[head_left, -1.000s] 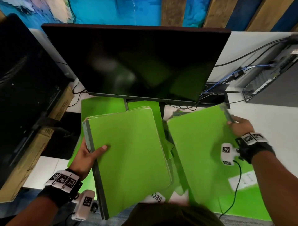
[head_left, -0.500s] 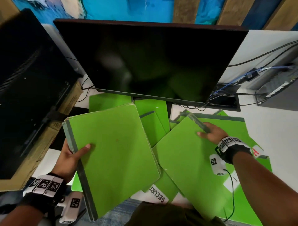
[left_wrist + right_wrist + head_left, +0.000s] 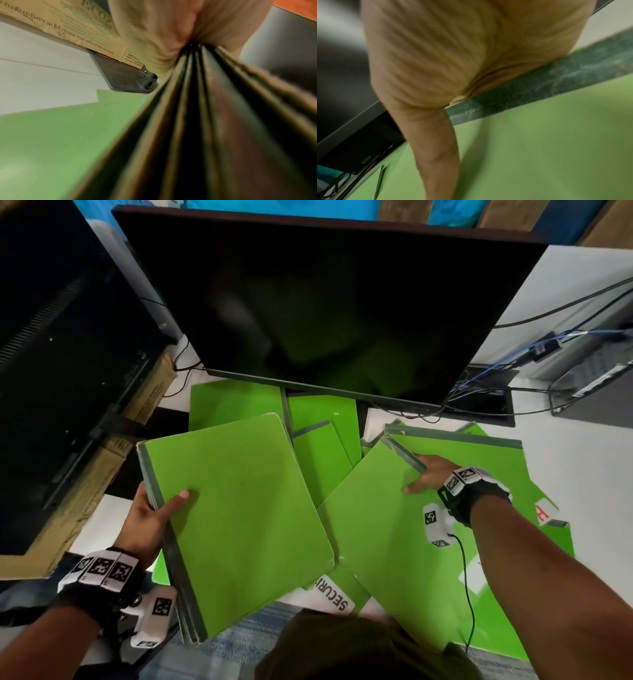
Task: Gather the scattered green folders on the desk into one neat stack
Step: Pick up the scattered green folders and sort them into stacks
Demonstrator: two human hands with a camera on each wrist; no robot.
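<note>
My left hand [image 3: 156,510] grips a stack of green folders [image 3: 239,515] by its dark taped spine, thumb on top, and holds it tilted above the desk. The left wrist view looks straight along the stack's dark spines [image 3: 205,121], pinched at the palm. My right hand [image 3: 424,477] holds a single green folder [image 3: 387,535] at its dark spine edge [image 3: 539,86], thumb lying across the green cover. That folder slants from the centre of the desk toward me. More green folders [image 3: 322,460] lie loose under the monitor, and others [image 3: 479,460] lie beneath the right hand.
A large dark monitor [image 3: 325,302] hangs over the back of the desk, its stand post [image 3: 286,412] among the folders. A second black screen [image 3: 51,354] and a cardboard box [image 3: 113,460] sit at the left. Cables [image 3: 486,392] and a computer case [image 3: 596,378] are at the right.
My right hand has swung its folder leftward and lowered it toward the centre. The stack in my left hand has tilted more to the left. The head view has shifted right.
</note>
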